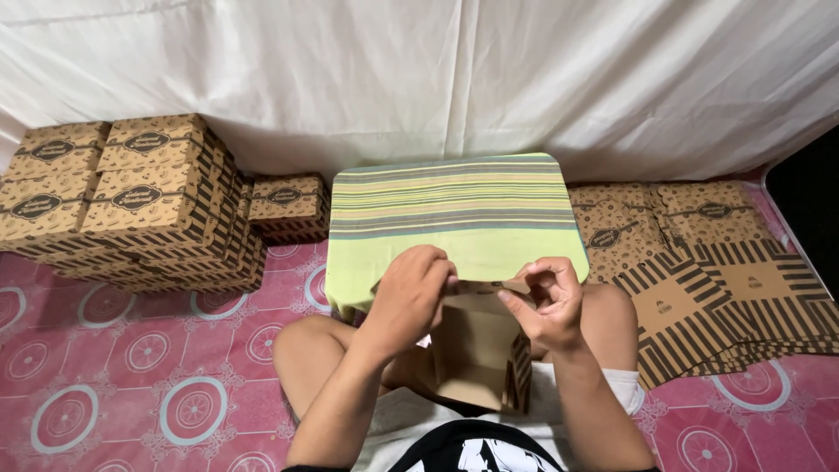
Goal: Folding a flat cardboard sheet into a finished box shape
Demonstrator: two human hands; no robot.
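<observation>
Head view. Person seated cross-legged on pink floor mat w/ circle pattern [131, 367]. Half-folded brown cardboard box w/ dark striped sides [476, 350] sits open in lap, between knees, just below the hands; plain brown inside, one striped side wall visible at right, top flap up at finger level.

Left hand [409, 293] curled over the flap's left end, fingers closed on it, knuckles up. Right hand [546, 301] pinches flap's right end betw. thumb + fingers, other fingers bent. Both hands gripping the same box, close together, nearly touching.

Just beyond the hands: low board covered in green-yellow striped cloth [454, 218], near edge right behind the flap, box top touching or overlapping it, can't tell which.

Left side: stack of finished brown patterned boxes [131, 201], several rows high, well apart from left elbow; open mat betw. them. Right side: pile of flat unfolded striped box blanks [717, 288], fanned out, near right knee, tight on that side.

Back: white draped sheet [419, 79] closes off far edge behind board + stacks.
</observation>
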